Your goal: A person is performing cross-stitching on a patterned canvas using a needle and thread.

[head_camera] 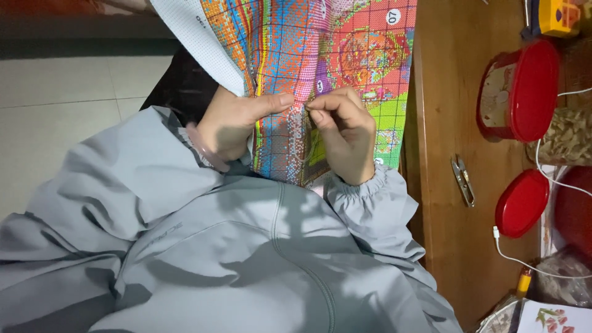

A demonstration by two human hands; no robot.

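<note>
A colourful cross-stitch cloth with a printed grid hangs over my lap and the table edge. My left hand grips a fold of the cloth, thumb pressed flat along its top. My right hand pinches thumb and forefinger together at the cloth's surface, right beside the left thumb tip, apparently on a fine needle that is too small to see clearly. A thin thread loops down below the fingers. Both arms wear grey jacket sleeves.
A wooden table stands to the right, with small metal thread snips, a red-lidded clear container, a loose red lid, a white cable and bagged items. Pale floor tiles lie on the left.
</note>
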